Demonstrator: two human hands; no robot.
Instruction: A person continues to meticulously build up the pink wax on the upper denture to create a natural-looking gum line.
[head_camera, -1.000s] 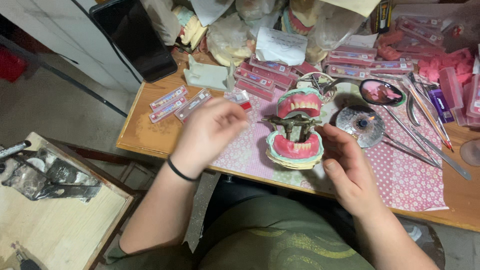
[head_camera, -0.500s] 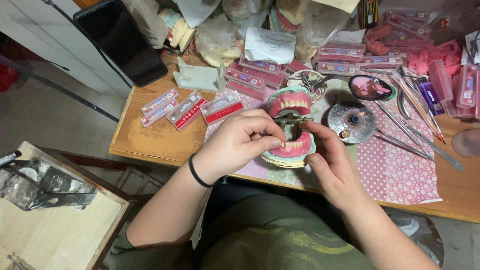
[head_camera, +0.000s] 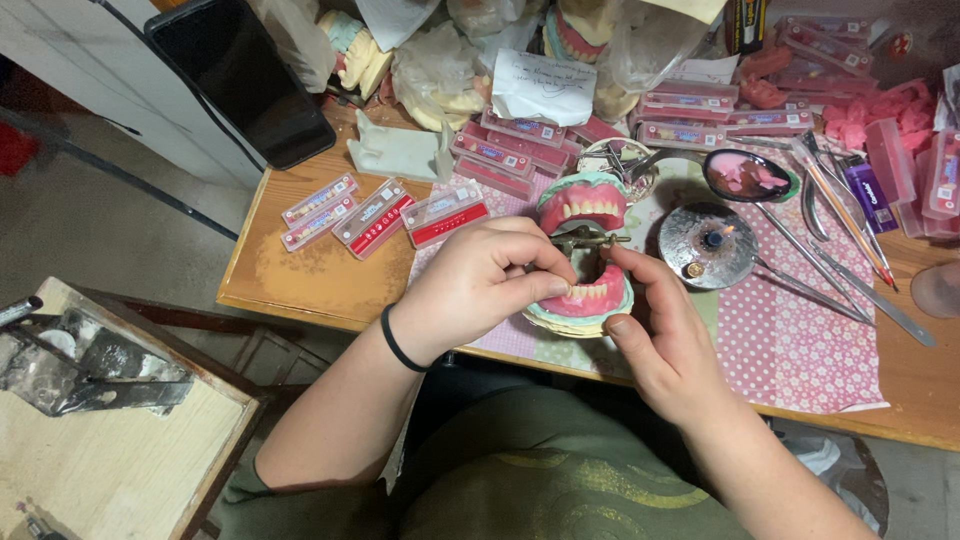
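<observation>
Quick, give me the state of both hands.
Left hand: fingers pinched at the lower teeth of the denture model.
Right hand: gripping the model's right side.

A wooden surface (head_camera: 300, 275) carries a pink dotted cloth (head_camera: 800, 350), flat tooth-card boxes (head_camera: 375, 215), a black phone (head_camera: 245, 80) — and metal hand tools (head_camera: 850, 265) at right.
</observation>
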